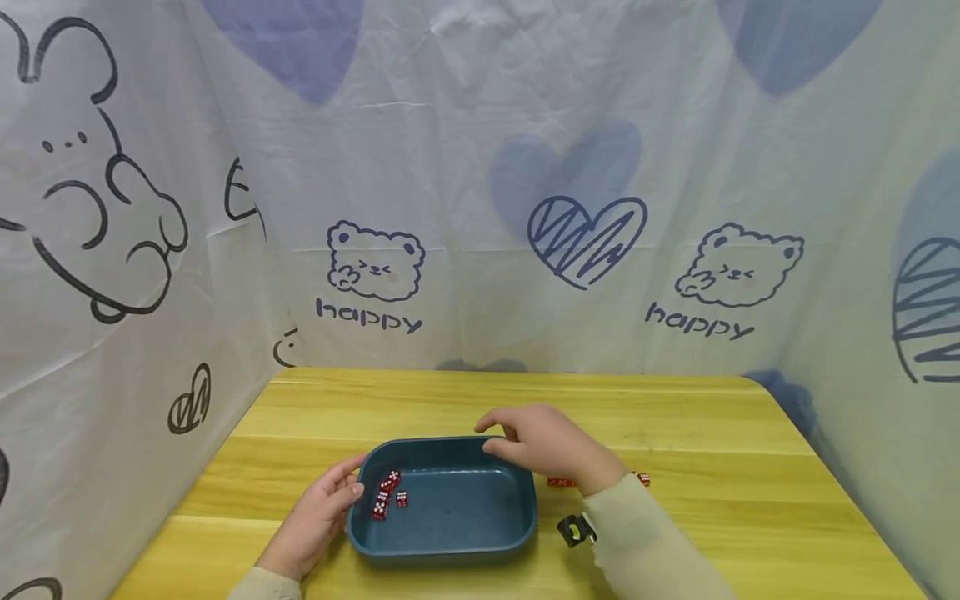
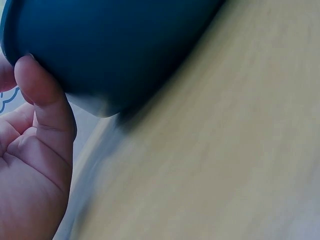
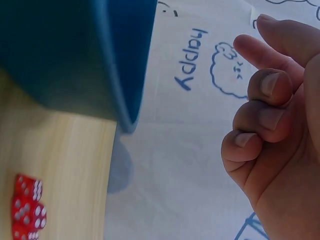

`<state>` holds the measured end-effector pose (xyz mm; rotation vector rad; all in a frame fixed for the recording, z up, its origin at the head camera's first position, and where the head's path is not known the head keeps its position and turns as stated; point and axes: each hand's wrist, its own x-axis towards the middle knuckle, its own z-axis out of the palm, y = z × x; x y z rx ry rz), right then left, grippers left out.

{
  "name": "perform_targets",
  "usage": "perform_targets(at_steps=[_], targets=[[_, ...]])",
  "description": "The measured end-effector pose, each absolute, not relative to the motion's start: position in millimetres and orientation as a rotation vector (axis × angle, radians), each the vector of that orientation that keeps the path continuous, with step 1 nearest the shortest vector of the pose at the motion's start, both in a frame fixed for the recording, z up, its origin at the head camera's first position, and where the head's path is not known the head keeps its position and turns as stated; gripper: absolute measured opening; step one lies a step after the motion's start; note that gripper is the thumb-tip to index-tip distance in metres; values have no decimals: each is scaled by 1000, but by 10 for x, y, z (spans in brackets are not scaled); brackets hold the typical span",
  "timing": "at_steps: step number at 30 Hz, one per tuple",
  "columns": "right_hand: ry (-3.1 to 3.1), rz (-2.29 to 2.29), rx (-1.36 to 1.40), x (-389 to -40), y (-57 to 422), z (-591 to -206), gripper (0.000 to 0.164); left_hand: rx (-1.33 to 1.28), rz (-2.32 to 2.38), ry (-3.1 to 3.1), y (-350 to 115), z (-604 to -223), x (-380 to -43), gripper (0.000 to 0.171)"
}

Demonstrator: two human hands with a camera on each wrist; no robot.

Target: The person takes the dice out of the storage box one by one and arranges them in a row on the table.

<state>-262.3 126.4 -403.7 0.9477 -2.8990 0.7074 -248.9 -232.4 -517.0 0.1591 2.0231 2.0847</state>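
A dark blue-green rectangular tray (image 1: 457, 552) sits on the table, with several red dice (image 1: 380, 507) in its left part. My left hand (image 1: 318, 512) grips the tray's left rim, thumb at the edge and fingers along the outer side. In the left wrist view, the thumb (image 2: 42, 82) presses on the tray wall (image 2: 125, 45). Over the tray's back right corner hovers my right hand (image 1: 543, 442), fingers loosely bent and holding nothing. More red dice (image 1: 561, 482) lie on the table right of the tray, partly hidden by the right forearm; the right wrist view shows them (image 3: 27, 207) clustered together.
The yellow wood-grain table (image 1: 750, 500) carries the tray and dice. A small black object (image 1: 576, 529) is beside the right sleeve. White cloth (image 1: 457, 292) with drawn hearts and bears hangs behind the table and along both sides.
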Motion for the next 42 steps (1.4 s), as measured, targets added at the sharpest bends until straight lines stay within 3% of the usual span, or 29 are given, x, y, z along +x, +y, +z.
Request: perform_targets(at_steps=[15,21,31,42], targets=[[-2873,525,1137,-2865,760,-3932,29,205,2065,2034,-2348,-5161,-2525,57],[-2844,438,1237,-3038,475,-3965,27,111,2092,2058,-2432,-5148,-2482,55],[-2958,302,1309,-3098,174,-4262,31,193,2065,2036,-2374,-5139,-2519,58],[-3073,274,1337,-3060,-55,-4615,48,237,2057,2009,-2341,-5167,-2518,59]])
